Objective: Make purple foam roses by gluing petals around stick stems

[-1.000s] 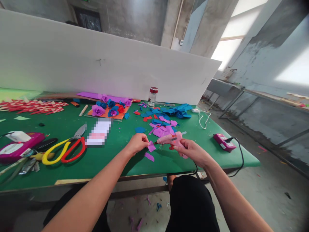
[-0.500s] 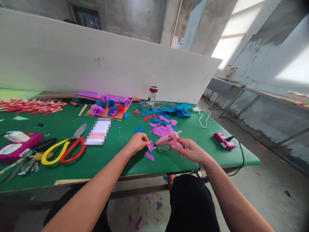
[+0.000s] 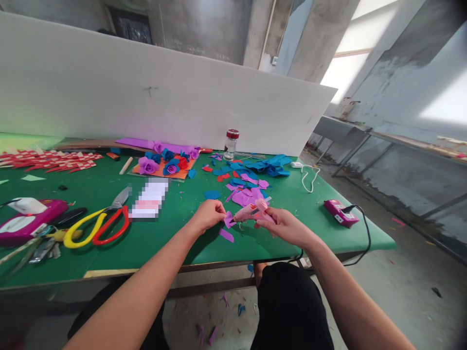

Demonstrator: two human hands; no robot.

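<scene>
Between the fingertips of my left hand (image 3: pixel 209 215) is a small purple paper petal (image 3: pixel 229 220), pinched at its left edge. My right hand (image 3: pixel 286 224) is wrapped round a pink glue gun (image 3: pixel 251 212), whose nozzle points left and meets or nearly meets the petal; exact contact is too small to tell. Just below on the green table lies a loose purple paper strip (image 3: pixel 226 236). Behind the glue gun is a heap of purple paper pieces (image 3: pixel 248 197), with blue crepe paper (image 3: pixel 270 166) farther back.
Red-and-yellow scissors (image 3: pixel 109 221) lie left, beside a magenta power strip (image 3: pixel 51 218). Finished paper roses (image 3: pixel 171 167) rest on an orange sheet. A glass jar (image 3: pixel 230 146) stands before the white board (image 3: pixel 182 97). Another magenta socket block (image 3: pixel 341 214) with a black cable sits right.
The glue gun has tilted slightly in my right hand, its nozzle staying by the petal. My left hand keeps its pinch almost in place.
</scene>
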